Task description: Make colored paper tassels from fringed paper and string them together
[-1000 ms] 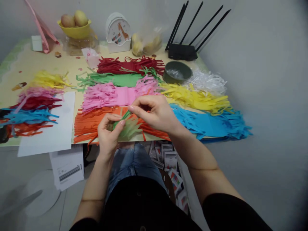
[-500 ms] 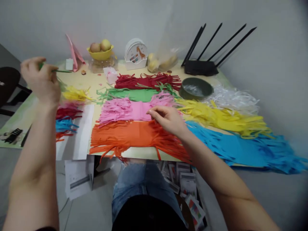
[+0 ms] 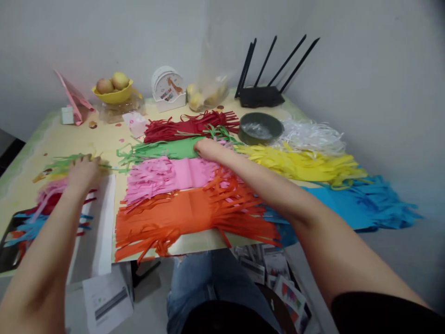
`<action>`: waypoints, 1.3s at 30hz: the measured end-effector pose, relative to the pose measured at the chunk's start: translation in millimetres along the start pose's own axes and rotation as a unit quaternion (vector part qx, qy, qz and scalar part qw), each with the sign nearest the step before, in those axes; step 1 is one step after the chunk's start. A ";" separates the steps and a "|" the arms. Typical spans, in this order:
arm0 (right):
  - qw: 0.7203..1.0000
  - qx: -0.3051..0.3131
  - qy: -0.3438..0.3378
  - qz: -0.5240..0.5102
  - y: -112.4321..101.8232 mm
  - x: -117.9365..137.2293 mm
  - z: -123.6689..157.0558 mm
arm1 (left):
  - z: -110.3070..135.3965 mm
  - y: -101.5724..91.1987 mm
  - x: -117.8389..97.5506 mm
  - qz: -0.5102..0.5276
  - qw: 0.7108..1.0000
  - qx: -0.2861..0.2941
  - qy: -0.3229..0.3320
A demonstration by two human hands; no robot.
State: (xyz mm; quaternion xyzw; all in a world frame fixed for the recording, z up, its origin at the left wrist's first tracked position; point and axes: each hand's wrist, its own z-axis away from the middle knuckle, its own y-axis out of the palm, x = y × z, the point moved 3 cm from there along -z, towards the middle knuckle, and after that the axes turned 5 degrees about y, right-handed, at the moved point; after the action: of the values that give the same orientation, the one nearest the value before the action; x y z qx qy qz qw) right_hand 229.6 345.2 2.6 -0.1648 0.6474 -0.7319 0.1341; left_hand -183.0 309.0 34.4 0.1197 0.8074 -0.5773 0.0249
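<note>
Bundles of fringed crepe paper lie on the table in colour rows. My right hand (image 3: pixel 207 149) reaches to the green paper bundle (image 3: pixel 174 148), fingers closed at its right part; the fingertips are partly hidden. At the left, my left hand (image 3: pixel 84 172) lies over loose green paper strips (image 3: pixel 64 163), fingers bent and a little apart. Below that hand are pink, dark red and blue paper strips (image 3: pixel 33 227), beside a white paper sheet (image 3: pixel 104 232). The pink bundle (image 3: pixel 187 174) and orange bundle (image 3: pixel 191 211) lie nearest me; the dark red bundle (image 3: pixel 187 126) is behind the green.
Yellow (image 3: pixel 306 164) and blue (image 3: pixel 347 204) bundles lie at right, with white strips (image 3: pixel 313 137) and a dark round bowl (image 3: pixel 260 129). Along the wall stand a router (image 3: pixel 262 96), a giraffe-decorated holder (image 3: pixel 169 95), a yellow fruit bowl (image 3: pixel 113 95) and a pink stand (image 3: pixel 73 99).
My left hand has come down from the air, where it held a green strip, onto the strips at left. My right hand has moved from the pink and orange bundles to the green one.
</note>
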 end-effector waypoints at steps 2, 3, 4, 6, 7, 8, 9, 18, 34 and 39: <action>1.000 0.019 -0.001 0.021 3.9 -7.3 -3.9 | -13.8 1.0 -46.3 -0.001 0.999 -0.005 0.049; 0.999 0.026 -0.005 0.028 4.9 -9.9 -3.8 | -22.4 7.3 -75.7 0.016 0.997 0.010 0.078; 0.999 0.031 -0.008 0.034 5.3 -11.7 -2.6 | -31.1 18.6 -108.4 0.038 0.990 0.056 0.124; 0.998 0.036 -0.012 0.043 5.0 -13.0 1.2 | -47.9 46.4 -171.9 0.065 0.973 0.112 0.192; 0.998 0.036 -0.011 0.047 4.6 -12.8 3.2 | -55.0 62.6 -199.6 0.074 0.962 0.141 0.221; 0.998 0.035 -0.009 0.049 4.1 -12.3 5.1 | -61.3 78.6 -222.4 0.077 0.955 0.160 0.238; 0.998 0.032 -0.008 0.050 3.8 -11.7 6.6 | -66.4 94.0 -239.8 0.076 0.949 0.180 0.248; 0.999 0.016 0.004 0.032 14.1 -25.9 21.1 | -68.3 141.2 -251.9 0.049 0.943 0.210 0.253; 1.000 -0.003 0.016 -0.025 1.6 -17.5 6.9 | -35.3 150.0 -246.6 0.114 0.966 0.135 0.188; 0.998 0.007 0.035 -0.042 1.6 -26.8 3.4 | -57.6 145.3 -242.2 0.151 0.955 0.183 0.176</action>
State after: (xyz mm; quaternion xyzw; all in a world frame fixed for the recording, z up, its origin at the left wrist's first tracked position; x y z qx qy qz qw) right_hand 255.3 352.8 -0.4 -0.1654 0.6388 -0.7469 0.0818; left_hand 89.8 367.6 -37.9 0.3426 0.6516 -0.6746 -0.0531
